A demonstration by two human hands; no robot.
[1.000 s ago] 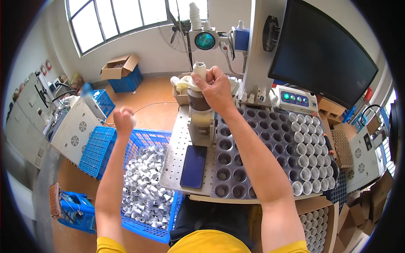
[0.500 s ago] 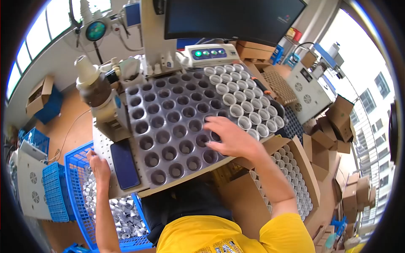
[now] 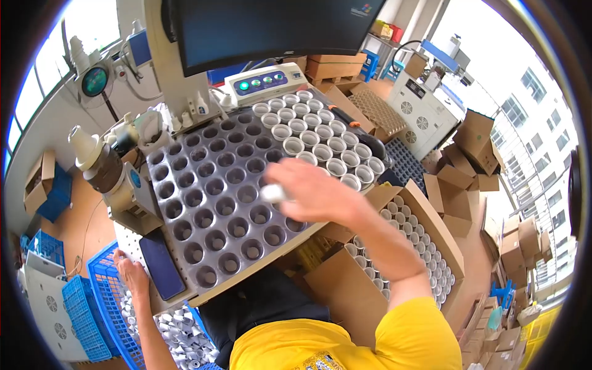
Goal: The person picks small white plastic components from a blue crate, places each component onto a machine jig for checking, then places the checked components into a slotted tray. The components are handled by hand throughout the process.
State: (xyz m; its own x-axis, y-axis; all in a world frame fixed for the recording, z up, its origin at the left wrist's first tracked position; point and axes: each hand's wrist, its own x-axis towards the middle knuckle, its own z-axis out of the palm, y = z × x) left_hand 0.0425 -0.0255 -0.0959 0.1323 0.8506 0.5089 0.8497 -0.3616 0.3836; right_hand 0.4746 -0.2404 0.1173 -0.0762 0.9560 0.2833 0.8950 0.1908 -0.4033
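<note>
My right hand (image 3: 308,194) is over the right part of a dark grey tray (image 3: 198,236) with rows of round wells. Between its fingertips is a small white cup (image 3: 272,193), partly covered by the fingers. The wells to the left of this hand look unfilled. Similar white cups (image 3: 323,153) fill the tray's right part, rims up. My left hand (image 3: 132,275) is at the table's left edge, fingers curled, beside a dark phone (image 3: 161,267). Whatever those fingers may hold is hidden. Under the left forearm is a blue basket (image 3: 106,275) of white and grey conical parts (image 3: 185,333).
A monitor (image 3: 265,31) and a control box (image 3: 264,83) with lit green buttons stand behind the tray. A lens device (image 3: 105,169) rises at its left. An open carton (image 3: 445,237) of white cups is below right. An orange-and-black tool (image 3: 343,116) lies by the cups.
A white cup now shows in my right hand, where none was visible before. The view has shifted, moving the tray leftward in the picture. My left hand stays at the table edge.
</note>
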